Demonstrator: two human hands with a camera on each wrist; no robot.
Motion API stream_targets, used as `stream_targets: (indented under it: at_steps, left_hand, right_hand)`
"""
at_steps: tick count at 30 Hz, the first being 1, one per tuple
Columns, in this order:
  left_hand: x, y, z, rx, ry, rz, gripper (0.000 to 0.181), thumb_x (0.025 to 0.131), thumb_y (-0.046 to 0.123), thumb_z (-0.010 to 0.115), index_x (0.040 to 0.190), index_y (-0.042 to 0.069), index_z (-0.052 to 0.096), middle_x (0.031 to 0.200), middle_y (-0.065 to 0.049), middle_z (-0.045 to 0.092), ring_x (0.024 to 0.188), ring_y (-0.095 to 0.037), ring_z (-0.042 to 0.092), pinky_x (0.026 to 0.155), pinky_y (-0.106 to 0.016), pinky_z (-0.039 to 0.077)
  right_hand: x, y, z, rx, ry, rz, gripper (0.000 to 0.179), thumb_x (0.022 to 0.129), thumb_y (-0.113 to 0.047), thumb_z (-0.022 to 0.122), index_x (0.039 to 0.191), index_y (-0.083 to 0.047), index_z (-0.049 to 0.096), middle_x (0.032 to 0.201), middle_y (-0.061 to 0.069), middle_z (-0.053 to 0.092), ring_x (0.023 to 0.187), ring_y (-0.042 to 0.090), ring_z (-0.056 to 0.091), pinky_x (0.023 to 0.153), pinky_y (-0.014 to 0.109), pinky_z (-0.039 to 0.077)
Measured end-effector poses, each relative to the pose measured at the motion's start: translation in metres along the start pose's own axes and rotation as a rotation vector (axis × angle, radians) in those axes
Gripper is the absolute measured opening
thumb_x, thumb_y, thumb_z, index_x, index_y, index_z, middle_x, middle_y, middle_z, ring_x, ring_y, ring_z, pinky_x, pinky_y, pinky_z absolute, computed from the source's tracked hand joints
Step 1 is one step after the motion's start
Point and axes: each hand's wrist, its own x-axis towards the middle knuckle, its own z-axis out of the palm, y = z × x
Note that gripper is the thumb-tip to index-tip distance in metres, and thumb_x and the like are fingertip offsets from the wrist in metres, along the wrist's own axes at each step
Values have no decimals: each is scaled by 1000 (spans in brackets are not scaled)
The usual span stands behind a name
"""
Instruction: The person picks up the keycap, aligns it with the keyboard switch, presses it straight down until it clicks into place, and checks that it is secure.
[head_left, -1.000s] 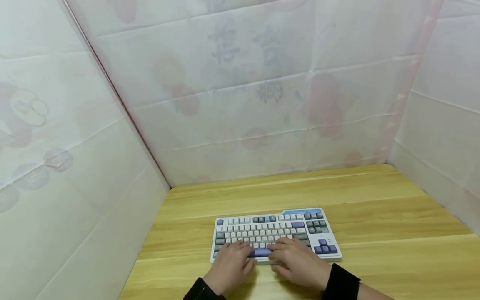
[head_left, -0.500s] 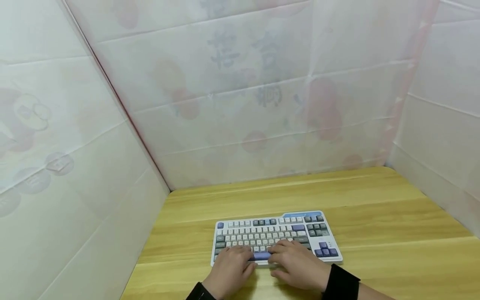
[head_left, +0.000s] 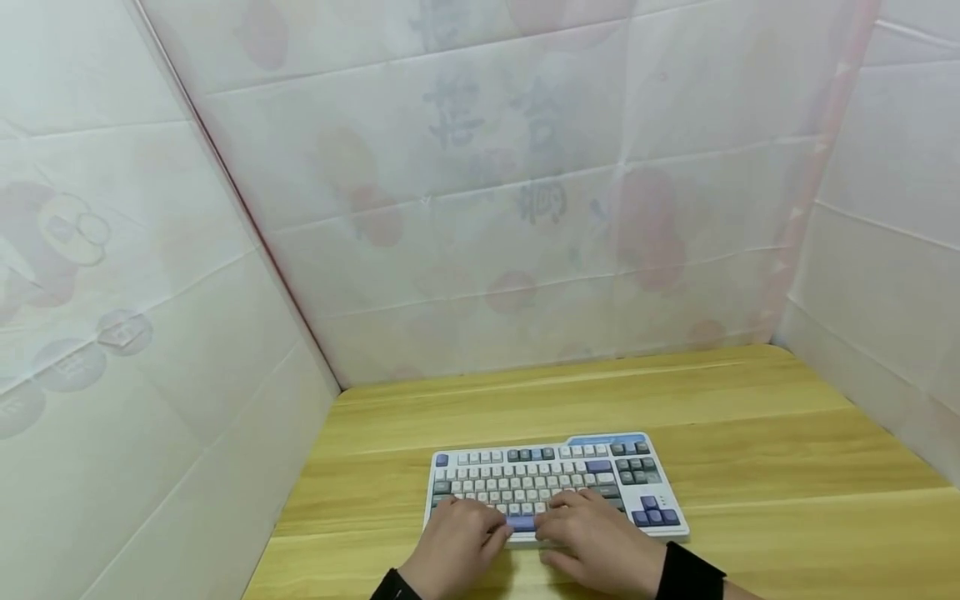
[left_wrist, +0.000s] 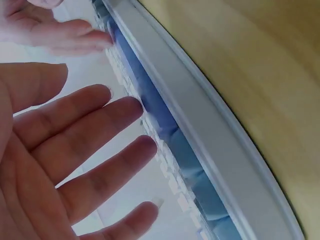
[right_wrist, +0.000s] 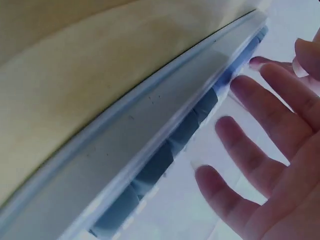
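Note:
A white keyboard with white, grey-green and purple keys lies on the wooden table. My left hand is over its lower left keys, thumb beside the purple space bar. Over the keys right of the space bar is my right hand. The left wrist view shows the left hand's fingers spread and gently bent, tips at the key tops. In the right wrist view the right hand's fingers are likewise spread over the keys. Neither hand grips anything.
The wooden table extends around the keyboard. A pale printed sheet hangs behind it, with more sheeting at the left and right. Both wrists wear black bands.
The whole head view has shifted slightly, so table and keyboard sit lower. Both hands stay over the same part of the keyboard, with small finger movements.

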Motion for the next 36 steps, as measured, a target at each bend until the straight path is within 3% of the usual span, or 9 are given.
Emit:
stream_targets:
  at_steps: [4, 10, 17, 23, 28, 36]
  left_hand:
    - [0, 0, -2, -2, -6, -12, 26, 90, 31, 61, 64, 28, 60, 54, 17, 46, 51, 3, 36, 53, -24, 30]
    - [-2, 1, 3, 32, 42, 8, 17, 87, 31, 64, 71, 26, 67, 61, 16, 57, 57, 4, 44, 51, -22, 34]
    - [-3, 0, 6, 32, 58, -9, 13, 85, 28, 66, 73, 23, 69, 68, 14, 61, 62, 3, 49, 53, -21, 41]
    - [-3, 3, 5, 50, 66, -2, 15, 83, 27, 67, 69, 22, 67, 61, 15, 57, 55, 4, 41, 50, -20, 36]
    - [-6, 7, 4, 59, 84, 51, 16, 84, 27, 66, 69, 22, 65, 60, 14, 57, 52, 5, 38, 46, -17, 29]
    - [-6, 10, 2, 52, 99, 61, 17, 84, 27, 66, 68, 22, 64, 57, 15, 54, 48, 7, 32, 44, -15, 25]
  right_hand:
    - [0, -1, 0, 15, 9, 4, 21, 92, -37, 57, 107, -29, 69, 106, -14, 68, 105, 14, 54, 78, 45, 48]
    - [-2, -1, 5, -4, 29, 15, 20, 93, -37, 56, 107, -30, 68, 108, -12, 68, 106, 15, 53, 79, 47, 48]
    - [-2, -2, 6, -12, 53, 6, 14, 91, -35, 59, 100, -30, 70, 114, -8, 68, 98, 10, 53, 71, 39, 47]
    - [-2, -4, 7, -8, 56, 23, 14, 90, -35, 61, 97, -28, 71, 114, -5, 69, 94, 8, 53, 71, 36, 46]
    - [-3, -5, 7, -13, 42, 27, 16, 91, -36, 59, 99, -28, 70, 115, -6, 68, 99, 9, 55, 75, 41, 48]
    - [-3, -8, 8, -50, 69, 10, 15, 90, -35, 60, 97, -27, 71, 111, -5, 69, 100, 10, 56, 78, 41, 49]
